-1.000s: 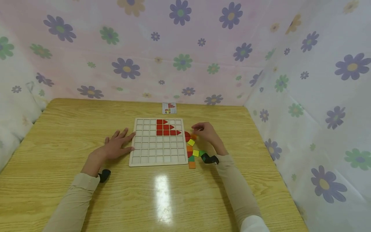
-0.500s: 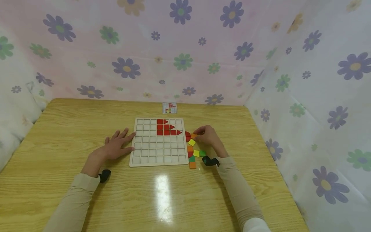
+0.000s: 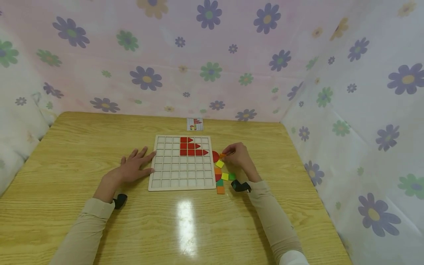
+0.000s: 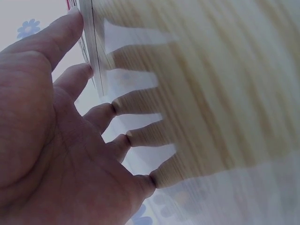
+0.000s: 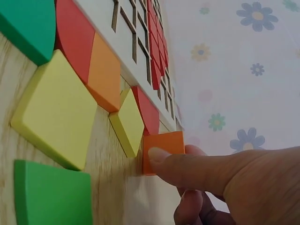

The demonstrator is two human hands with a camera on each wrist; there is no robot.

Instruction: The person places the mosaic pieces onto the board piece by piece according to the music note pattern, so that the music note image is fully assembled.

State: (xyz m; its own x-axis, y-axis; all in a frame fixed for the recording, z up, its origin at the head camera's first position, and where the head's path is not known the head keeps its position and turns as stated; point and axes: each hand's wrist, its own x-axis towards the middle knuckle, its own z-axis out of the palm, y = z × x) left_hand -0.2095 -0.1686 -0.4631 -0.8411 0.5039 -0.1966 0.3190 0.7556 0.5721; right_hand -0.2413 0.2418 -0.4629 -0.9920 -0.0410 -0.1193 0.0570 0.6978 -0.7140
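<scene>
My right hand (image 3: 237, 155) pinches an orange square tile (image 5: 165, 140) between thumb and fingers, just right of the wooden grid board (image 3: 165, 161). In the right wrist view the tile is tilted up on edge. My left hand (image 3: 133, 167) lies with spread, straight fingers, touching the board's left edge with its thumb and forefinger. Three rows of red tiles (image 3: 191, 146), each ending in a pointed piece, sit in the board's upper cells. Beside the pinched tile lie red curved pieces (image 3: 215, 156) and a yellow tile (image 3: 220, 164).
Along the board's right side lie another yellow tile (image 3: 225, 176), a green tile (image 3: 232, 176), a teal piece (image 3: 220, 182) and an orange tile (image 3: 220, 190). A small pattern card (image 3: 195, 124) lies behind the board. Flowered cloth (image 3: 185, 66) hangs around the table.
My right hand has come down to the loose pieces and now pinches the orange tile, lifting it to a tilt. The left hand stays in place at the board's edge.
</scene>
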